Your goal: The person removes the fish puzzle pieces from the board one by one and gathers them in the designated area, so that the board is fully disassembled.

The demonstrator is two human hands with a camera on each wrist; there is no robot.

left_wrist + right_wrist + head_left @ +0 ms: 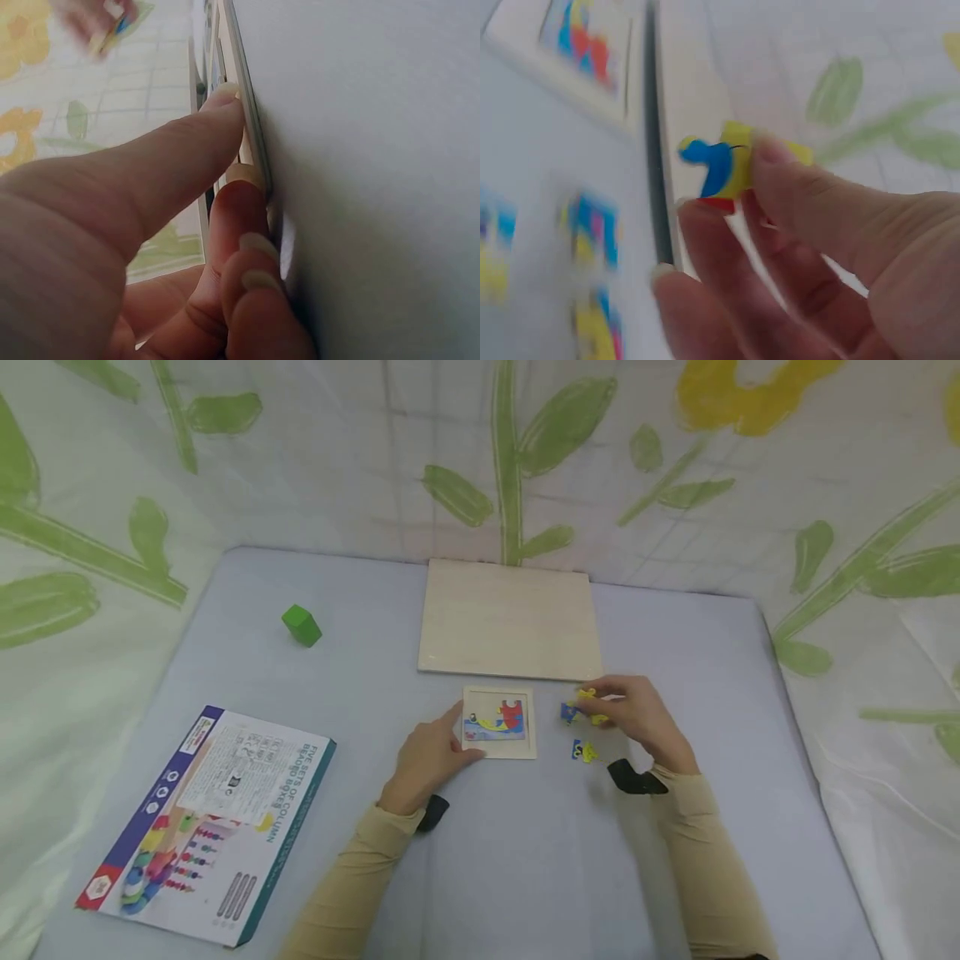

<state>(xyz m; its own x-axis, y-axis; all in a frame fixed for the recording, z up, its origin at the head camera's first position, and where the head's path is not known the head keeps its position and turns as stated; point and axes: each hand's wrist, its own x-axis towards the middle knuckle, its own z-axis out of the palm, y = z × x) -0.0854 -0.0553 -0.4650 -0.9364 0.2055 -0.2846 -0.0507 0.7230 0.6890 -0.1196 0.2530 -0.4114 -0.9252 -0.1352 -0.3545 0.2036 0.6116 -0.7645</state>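
A small wooden puzzle tray lies at the middle of the table, partly filled with coloured pieces in red, yellow and blue. My left hand holds the tray at its left side, thumb by the lower edge; the left wrist view shows thumb and finger against its rim. To the right, my right hand pinches a puzzle piece, yellow and blue with a red edge, between thumb and fingers. Loose puzzle pieces lie on the table below and beside that hand, blurred in the right wrist view.
Behind the tray lies a larger plain wooden board. A flat printed toy box is on the left, and a green block stands at the back left. A painted cloth hangs behind the table.
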